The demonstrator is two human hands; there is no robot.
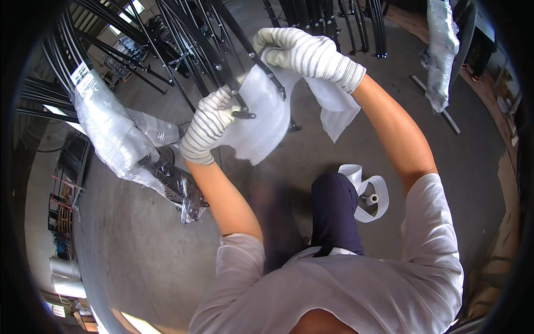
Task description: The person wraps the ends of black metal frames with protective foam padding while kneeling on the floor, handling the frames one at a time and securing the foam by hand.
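A white foam sheet [269,116] hangs around the lower ends of several black metal tubes [218,62]. My left hand [207,125], in a striped knit glove, is closed at the sheet's left edge, next to a tube end. Higher up and to the right, my right hand [309,57], gloved the same way, has its fingers curled over the sheet's upper part. From there a loose flap [335,108] of the foam drapes down. The fingertips of my right hand are partly hidden by the foam and the tubes.
Left of me is a bundle wrapped in clear film [114,131]. A white strip roll [372,199] lies partly unwound on the floor beside my knee. More black tubes [317,16] hang at the back; another wrapped bundle [441,55] stands far right. White rolls [67,275] lie far left.
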